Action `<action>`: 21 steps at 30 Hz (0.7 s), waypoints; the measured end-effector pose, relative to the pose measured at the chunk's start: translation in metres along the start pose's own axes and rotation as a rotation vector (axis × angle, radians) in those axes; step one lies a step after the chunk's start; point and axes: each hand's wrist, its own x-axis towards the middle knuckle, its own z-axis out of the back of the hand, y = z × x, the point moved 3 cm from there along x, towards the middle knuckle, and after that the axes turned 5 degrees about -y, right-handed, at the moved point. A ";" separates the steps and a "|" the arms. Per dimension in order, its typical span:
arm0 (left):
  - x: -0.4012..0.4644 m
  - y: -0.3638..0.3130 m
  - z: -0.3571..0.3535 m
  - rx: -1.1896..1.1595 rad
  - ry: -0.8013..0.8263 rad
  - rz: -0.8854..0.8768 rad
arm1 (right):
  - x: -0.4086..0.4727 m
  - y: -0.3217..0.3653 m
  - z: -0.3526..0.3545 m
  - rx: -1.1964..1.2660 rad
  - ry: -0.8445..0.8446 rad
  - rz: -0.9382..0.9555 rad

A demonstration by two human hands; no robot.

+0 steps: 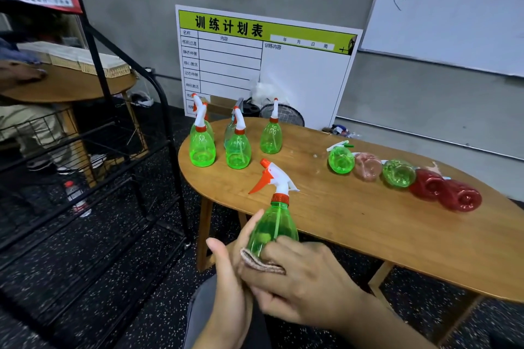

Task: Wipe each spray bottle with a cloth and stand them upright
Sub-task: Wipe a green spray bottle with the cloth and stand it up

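My left hand point(231, 278) grips the base of a green spray bottle point(276, 221) with an orange trigger, held upright in front of the wooden table point(354, 221). My right hand point(306, 283) presses a pinkish cloth point(259, 262) against the bottle's lower side. Several green bottles point(238, 147) stand upright at the table's far left. Along the right side lie several bottles on their sides: a green one point(341, 160), a pale pink one point(368, 166), another green point(399, 173) and two red point(459, 195).
A black metal rack point(136, 167) stands close on the left. A printed board point(266, 65) leans on the wall behind the table, with a fan and clutter at its foot. A second round table point(68, 85) is at far left.
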 end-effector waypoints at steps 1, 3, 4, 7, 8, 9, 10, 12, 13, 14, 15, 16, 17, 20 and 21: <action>0.000 0.000 -0.003 0.004 0.017 -0.001 | 0.000 -0.003 0.001 -0.008 -0.029 -0.011; -0.001 0.000 -0.007 0.008 0.028 0.000 | 0.000 -0.014 0.005 0.004 -0.104 -0.120; -0.001 0.001 -0.008 0.015 0.032 0.006 | 0.000 -0.023 0.006 0.019 -0.143 -0.210; -0.005 0.004 -0.014 0.026 0.046 0.019 | -0.003 -0.056 0.011 0.103 -0.212 -0.534; -0.007 0.006 -0.016 0.022 0.040 0.025 | -0.006 -0.064 0.011 0.143 -0.226 -0.608; -0.008 0.007 -0.018 0.017 0.033 0.030 | -0.009 -0.069 0.010 0.182 -0.241 -0.649; -0.009 0.009 -0.018 0.011 0.022 0.039 | -0.012 -0.069 0.009 0.215 -0.252 -0.661; -0.010 0.013 -0.015 -0.009 -0.019 0.057 | -0.017 -0.059 0.005 0.253 -0.252 -0.630; -0.010 0.015 -0.013 -0.018 -0.022 0.061 | -0.020 -0.052 0.003 0.256 -0.245 -0.601; -0.011 0.017 -0.011 -0.020 -0.017 0.067 | -0.022 -0.043 0.002 0.245 -0.236 -0.554; -0.012 0.019 -0.009 -0.019 -0.017 0.079 | -0.025 -0.034 0.001 0.220 -0.223 -0.485; -0.012 0.023 -0.007 -0.030 -0.024 0.095 | -0.029 -0.024 -0.001 0.181 -0.207 -0.389; -0.013 0.025 -0.004 -0.047 -0.024 0.103 | -0.033 -0.014 -0.004 0.133 -0.186 -0.268; -0.017 0.022 0.003 -0.080 -0.047 0.120 | -0.047 0.007 -0.015 0.042 -0.081 0.005; -0.017 0.021 0.004 -0.075 -0.060 0.121 | -0.048 0.008 -0.016 0.035 -0.074 0.028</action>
